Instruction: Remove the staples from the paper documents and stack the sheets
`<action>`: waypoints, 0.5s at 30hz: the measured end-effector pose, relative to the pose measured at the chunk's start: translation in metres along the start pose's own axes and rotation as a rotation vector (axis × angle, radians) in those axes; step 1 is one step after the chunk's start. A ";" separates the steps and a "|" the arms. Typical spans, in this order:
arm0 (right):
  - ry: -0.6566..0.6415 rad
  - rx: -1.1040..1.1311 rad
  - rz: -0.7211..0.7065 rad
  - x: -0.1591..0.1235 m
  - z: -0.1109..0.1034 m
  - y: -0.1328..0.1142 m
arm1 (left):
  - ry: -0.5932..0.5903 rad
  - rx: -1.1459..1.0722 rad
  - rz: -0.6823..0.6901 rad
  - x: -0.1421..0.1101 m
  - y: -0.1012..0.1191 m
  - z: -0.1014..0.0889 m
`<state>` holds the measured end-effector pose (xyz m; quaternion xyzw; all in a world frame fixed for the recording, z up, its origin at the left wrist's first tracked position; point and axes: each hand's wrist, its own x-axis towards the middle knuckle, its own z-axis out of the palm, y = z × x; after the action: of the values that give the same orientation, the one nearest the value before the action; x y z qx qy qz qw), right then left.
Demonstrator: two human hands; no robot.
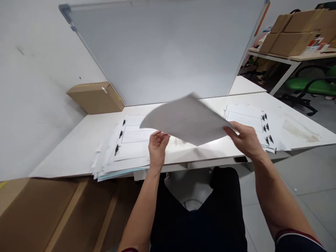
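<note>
My right hand (245, 139) grips the right edge of a white sheet of paper (185, 118) and holds it in the air above the white table (78, 150); the sheet is blurred. Under the sheet's left part is my left hand (157, 147), palm up with fingers curled, close to the paper; whether it touches is unclear. Left of that hand lies a messy pile of printed sheets (126, 147) with black binder clips along one side. A second clipped pile (249, 122) lies on the table just behind my right hand.
A whiteboard (162, 49) leans upright against the back of the table. A flat cardboard box (96, 98) sits at the back left by the wall. Brown cardboard (52, 213) fills the near left. Far right are a table with cardboard boxes (296, 35) and a green chair (312, 85).
</note>
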<state>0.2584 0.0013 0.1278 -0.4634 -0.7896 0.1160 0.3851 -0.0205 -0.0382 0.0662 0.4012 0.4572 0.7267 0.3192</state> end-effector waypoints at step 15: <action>-0.312 -0.499 -0.267 0.004 -0.026 -0.012 | -0.452 0.805 -0.011 -0.006 -0.029 -0.033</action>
<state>0.2688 -0.0067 0.1537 -0.4123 -0.8971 -0.0632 0.1458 -0.0442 -0.0456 0.0293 0.6391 0.6242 0.3840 0.2335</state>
